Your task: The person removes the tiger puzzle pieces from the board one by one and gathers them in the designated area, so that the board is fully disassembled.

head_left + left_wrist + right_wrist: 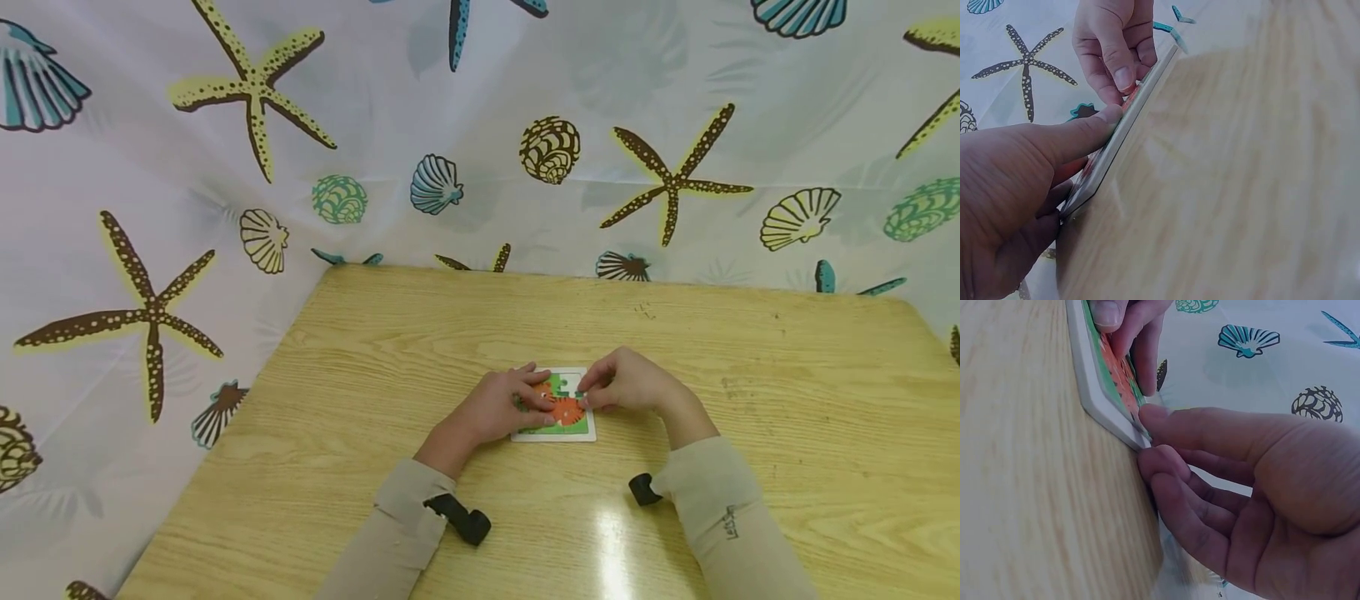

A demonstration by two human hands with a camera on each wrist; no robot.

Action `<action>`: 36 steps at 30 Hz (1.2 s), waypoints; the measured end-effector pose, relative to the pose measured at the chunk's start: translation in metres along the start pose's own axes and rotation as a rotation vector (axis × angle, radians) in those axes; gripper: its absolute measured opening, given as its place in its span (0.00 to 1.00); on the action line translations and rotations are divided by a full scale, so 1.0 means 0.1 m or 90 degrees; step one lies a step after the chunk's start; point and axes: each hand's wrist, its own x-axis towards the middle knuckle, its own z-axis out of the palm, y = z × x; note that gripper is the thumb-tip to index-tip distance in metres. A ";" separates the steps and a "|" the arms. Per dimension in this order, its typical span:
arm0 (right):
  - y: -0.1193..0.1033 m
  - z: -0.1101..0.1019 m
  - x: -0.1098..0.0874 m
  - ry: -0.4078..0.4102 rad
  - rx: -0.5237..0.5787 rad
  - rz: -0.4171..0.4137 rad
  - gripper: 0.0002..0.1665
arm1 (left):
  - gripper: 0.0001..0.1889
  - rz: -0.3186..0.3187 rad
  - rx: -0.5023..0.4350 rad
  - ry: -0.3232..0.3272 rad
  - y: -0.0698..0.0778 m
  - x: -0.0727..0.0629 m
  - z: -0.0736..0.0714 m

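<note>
A small jigsaw puzzle [567, 429] with a white frame and an orange animal on green lies flat on the table. White backing shows in a gap at its upper right. My left hand [495, 406] rests over the puzzle's left side, fingers extended across the picture and thumb near the front edge. At the right edge, my right hand [628, 382] pinches a small puzzle piece [580, 393] beside the gap; fingers mostly hide it. In the right wrist view, the right thumb [1204, 428] lies at the picture's edge, with fingertips against the frame's corner.
The wood-grain table [780, 400] extends around the puzzle. A white cloth [480, 100] printed with shells and starfish hangs behind the table and along its left side. Black straps [471, 525] show at both beige sleeves [408, 508].
</note>
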 end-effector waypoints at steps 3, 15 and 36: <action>-0.02 0.01 0.00 0.005 -0.010 -0.005 0.08 | 0.13 -0.001 0.003 -0.001 0.01 0.00 -0.01; -0.09 0.05 -0.02 0.037 -0.054 0.002 0.13 | 0.13 0.004 0.005 -0.008 0.04 0.01 -0.02; -0.08 0.04 -0.01 0.014 -0.014 -0.011 0.06 | 0.13 -0.006 0.013 -0.007 0.04 0.00 -0.02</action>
